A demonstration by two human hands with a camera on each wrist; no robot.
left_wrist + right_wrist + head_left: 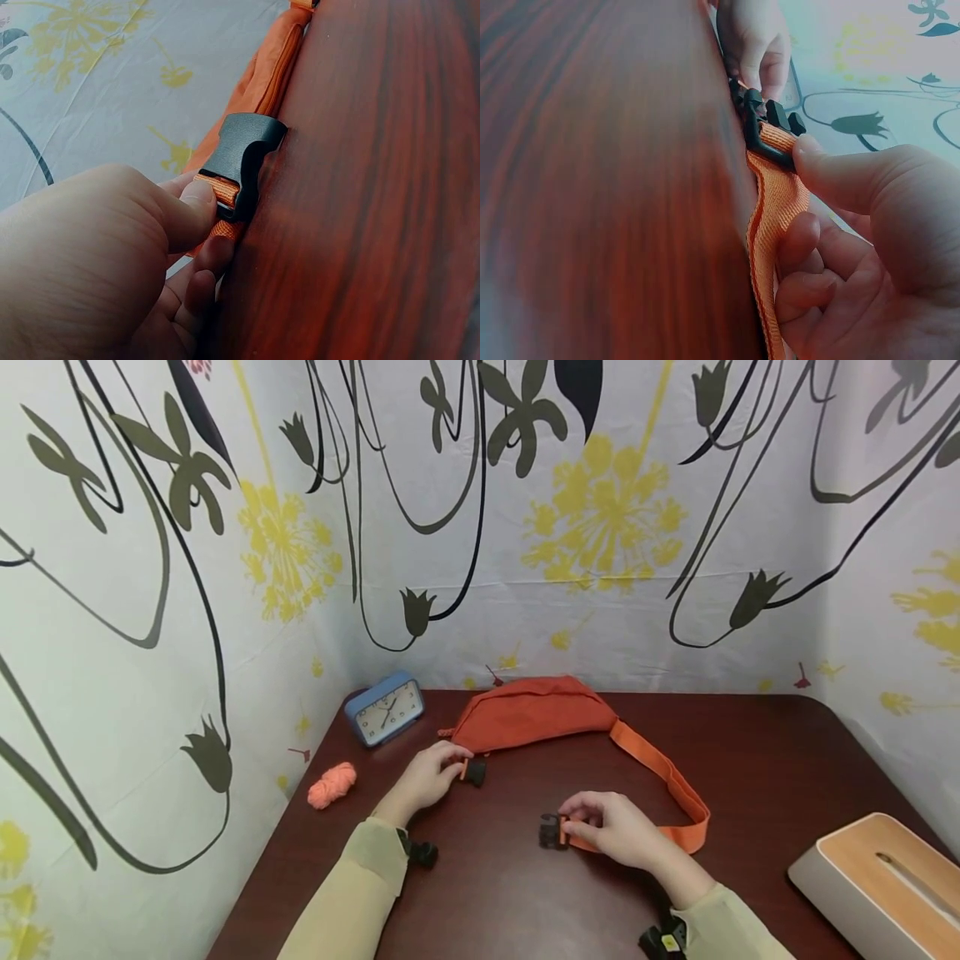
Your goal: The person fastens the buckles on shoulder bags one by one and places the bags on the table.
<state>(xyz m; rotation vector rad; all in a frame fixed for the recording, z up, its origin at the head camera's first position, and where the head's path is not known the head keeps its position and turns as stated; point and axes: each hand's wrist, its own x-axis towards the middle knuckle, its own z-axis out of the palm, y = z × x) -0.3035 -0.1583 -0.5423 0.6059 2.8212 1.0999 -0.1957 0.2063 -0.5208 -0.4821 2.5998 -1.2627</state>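
An orange waist bag (pixel 536 714) lies near the back of the dark red table, its orange strap (pixel 667 768) looping out to the right. My left hand (pixel 431 772) pinches the webbing at the black socket half of the buckle (pixel 244 150), beside the bag's left end. In my right hand (pixel 618 831) is the pronged half of the buckle (pixel 552 832), gripped by thumb and fingers where the strap threads through. Its prongs point left, toward the socket half. The two halves are apart, with bare tabletop between them.
A blue alarm clock (pixel 386 708) stands at the back left, with a coral yarn bundle (pixel 332 785) in front of it. At the right front sits a white box with a wooden slotted lid (pixel 885 877). Patterned cloth walls (pixel 480 560) enclose the table's back and sides.
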